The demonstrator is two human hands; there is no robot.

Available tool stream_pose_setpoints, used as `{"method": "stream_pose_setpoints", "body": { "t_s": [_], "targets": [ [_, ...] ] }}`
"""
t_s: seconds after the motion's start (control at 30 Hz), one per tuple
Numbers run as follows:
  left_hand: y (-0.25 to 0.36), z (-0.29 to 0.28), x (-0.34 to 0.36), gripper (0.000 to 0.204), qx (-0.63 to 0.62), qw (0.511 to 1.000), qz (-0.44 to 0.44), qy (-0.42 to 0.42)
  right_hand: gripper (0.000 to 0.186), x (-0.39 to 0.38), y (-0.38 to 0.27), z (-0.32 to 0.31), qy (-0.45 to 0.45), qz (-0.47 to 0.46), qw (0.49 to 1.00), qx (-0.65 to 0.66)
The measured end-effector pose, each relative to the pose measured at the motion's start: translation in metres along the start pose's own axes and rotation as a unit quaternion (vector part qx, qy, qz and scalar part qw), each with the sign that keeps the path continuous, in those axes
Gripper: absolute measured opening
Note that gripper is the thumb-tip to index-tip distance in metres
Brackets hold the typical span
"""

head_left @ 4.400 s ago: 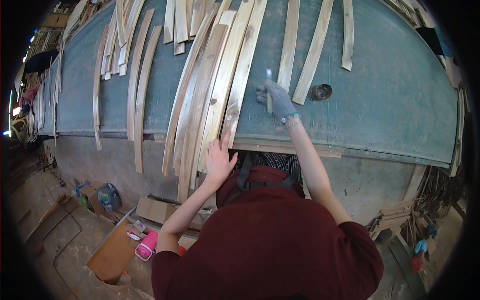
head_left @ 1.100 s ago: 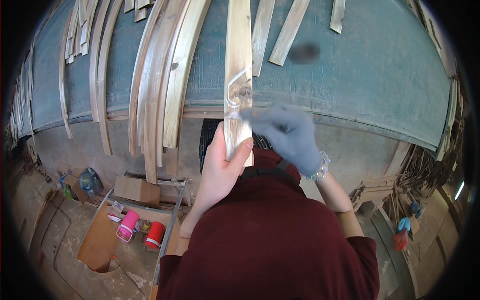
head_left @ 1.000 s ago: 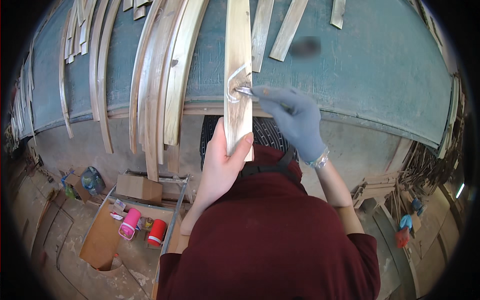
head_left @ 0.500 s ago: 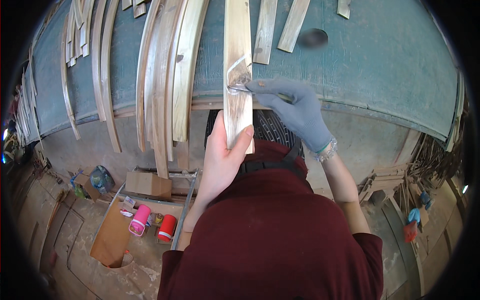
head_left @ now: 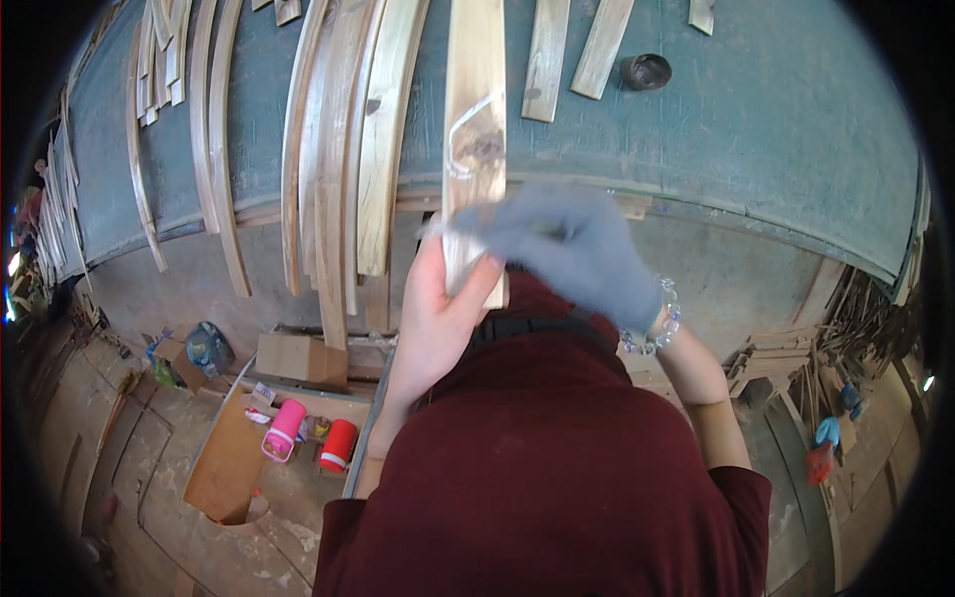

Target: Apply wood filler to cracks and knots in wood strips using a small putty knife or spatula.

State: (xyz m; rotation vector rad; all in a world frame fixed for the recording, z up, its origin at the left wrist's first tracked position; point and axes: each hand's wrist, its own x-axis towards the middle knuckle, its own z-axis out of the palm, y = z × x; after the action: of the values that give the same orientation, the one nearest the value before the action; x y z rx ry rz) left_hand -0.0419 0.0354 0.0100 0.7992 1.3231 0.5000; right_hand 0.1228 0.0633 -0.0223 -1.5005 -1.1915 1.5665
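Wood slat [head_left: 476, 109], pale with a dark knot ringed by a whitish smear, runs from the far edge of the green surface [head_left: 776, 139] toward the person and overhangs the near edge. Its near end is clasped in the bare left hand [head_left: 438, 308], thumb wrapped across the front face. The gloved right hand [head_left: 572, 249], grey and blurred, lies across the slat just above that thumb with fingers curled; whether it pinches a tool cannot be told from the blur. To the left of the slat a bundle of long curved slats [head_left: 338, 149] also overhangs the surface, and more curved strips [head_left: 214, 129] lie farther left. Short slats [head_left: 572, 50] and a small dark round tin [head_left: 647, 71] rest beyond the hands. Below, on the dusty floor [head_left: 129, 478], stand cardboard boxes [head_left: 301, 360], a pink bottle [head_left: 285, 430] and a red can [head_left: 339, 445]; offcuts are stacked at right [head_left: 771, 358].
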Motion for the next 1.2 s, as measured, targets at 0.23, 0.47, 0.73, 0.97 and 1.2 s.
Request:
{"method": "stream_pose_setpoints", "body": {
  "t_s": [0.23,0.47,0.73,0.97,1.2],
  "targets": [
    [0.004,0.0,0.006,0.027,-0.05,0.998,-0.026,-0.016,0.018,0.001,-0.002,0.01,-0.004,0.024,0.999,0.034],
    [0.007,-0.005,0.009,0.024,-0.036,0.999,-0.014,-0.003,0.018,0.012,0.001,0.009,0.001,0.011,1.0,0.009],
    [0.006,-0.012,0.012,0.028,-0.038,0.998,-0.059,0.006,0.017,0.017,-0.01,0.013,0.011,-0.027,0.998,-0.057],
    [0.009,-0.015,0.017,0.033,-0.037,0.999,-0.021,0.004,0.019,0.01,-0.017,0.018,-0.024,0.002,1.0,-0.007],
    [0.017,-0.018,0.015,0.033,-0.032,0.998,-0.062,0.007,0.019,0.009,-0.025,0.02,-0.054,0.014,0.99,-0.13]
  ]
}}
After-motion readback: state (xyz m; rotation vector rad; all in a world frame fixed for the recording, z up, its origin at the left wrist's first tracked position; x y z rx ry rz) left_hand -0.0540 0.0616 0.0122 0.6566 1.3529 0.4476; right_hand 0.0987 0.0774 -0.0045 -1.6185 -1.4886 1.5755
